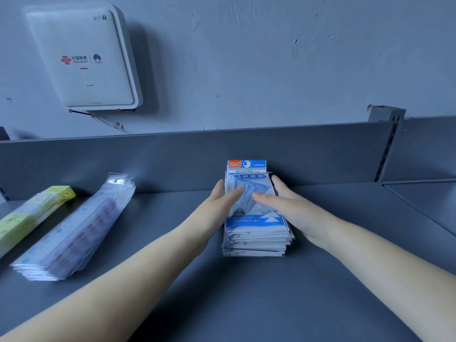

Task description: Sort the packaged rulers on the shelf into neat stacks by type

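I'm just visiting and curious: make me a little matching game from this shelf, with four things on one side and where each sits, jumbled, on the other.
Things:
1. yellow packs
2. clear ruler stack
3. geometry set stack
4. router

Places:
A. on the wall above the shelf
B. between the two hands
C. far left of the shelf
D. just right of the yellow packs

Pairs: 1-C, 2-D, 3-B, 4-A

The left hand and right hand press the stack's sides.
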A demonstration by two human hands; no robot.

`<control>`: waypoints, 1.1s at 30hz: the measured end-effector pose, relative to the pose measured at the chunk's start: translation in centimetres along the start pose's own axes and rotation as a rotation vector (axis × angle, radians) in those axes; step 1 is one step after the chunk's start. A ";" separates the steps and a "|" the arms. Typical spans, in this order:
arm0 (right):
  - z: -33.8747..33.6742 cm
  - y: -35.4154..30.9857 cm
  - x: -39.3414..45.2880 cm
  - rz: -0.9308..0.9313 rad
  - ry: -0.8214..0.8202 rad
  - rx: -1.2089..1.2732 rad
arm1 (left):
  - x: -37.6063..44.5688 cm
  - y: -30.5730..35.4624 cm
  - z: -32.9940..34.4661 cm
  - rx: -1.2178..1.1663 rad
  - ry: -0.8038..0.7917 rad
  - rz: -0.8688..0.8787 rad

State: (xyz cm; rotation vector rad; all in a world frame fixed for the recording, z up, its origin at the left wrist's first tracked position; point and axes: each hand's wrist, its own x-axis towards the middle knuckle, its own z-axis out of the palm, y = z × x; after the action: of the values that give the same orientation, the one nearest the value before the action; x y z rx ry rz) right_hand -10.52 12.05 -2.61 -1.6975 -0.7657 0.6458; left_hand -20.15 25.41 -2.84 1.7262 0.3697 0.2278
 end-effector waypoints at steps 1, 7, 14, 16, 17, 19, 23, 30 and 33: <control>-0.2 0.1 0.0 0.001 0.020 0.043 | 0.1 0.0 0.0 -0.054 0.014 0.017; 0.1 1.3 -0.1 0.043 -0.032 0.277 | 0.6 -1.4 1.1 -0.265 0.006 0.142; 0.7 1.1 0.3 0.006 0.006 0.347 | 0.4 -0.8 1.8 -0.353 0.031 0.047; 0.5 0.9 0.2 0.014 0.044 0.377 | 0.2 -0.6 1.8 -0.338 0.038 0.032; 0.3 0.9 0.2 0.010 0.068 0.391 | 0.2 -0.7 1.7 -0.359 0.035 0.030; -0.3 0.9 0.0 0.028 0.060 0.375 | 0.0 -0.9 1.2 -0.416 0.027 0.012; -0.6 1.5 -0.3 0.086 0.020 0.380 | -0.6 -1.5 0.2 -0.391 -0.027 -0.011; 0.8 1.0 0.1 -0.012 -0.005 0.264 | 0.7 -2.0 1.2 -0.428 -0.146 0.048; 1.0 1.1 0.4 -0.008 0.016 0.240 | 1.0 -1.9 1.1 -0.461 -0.134 0.039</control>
State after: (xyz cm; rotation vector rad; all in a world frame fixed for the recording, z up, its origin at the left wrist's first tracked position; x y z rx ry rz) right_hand -10.83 12.73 -3.88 -1.4775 -0.6554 0.6900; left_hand -19.04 25.13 -4.98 1.2866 0.1676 0.2053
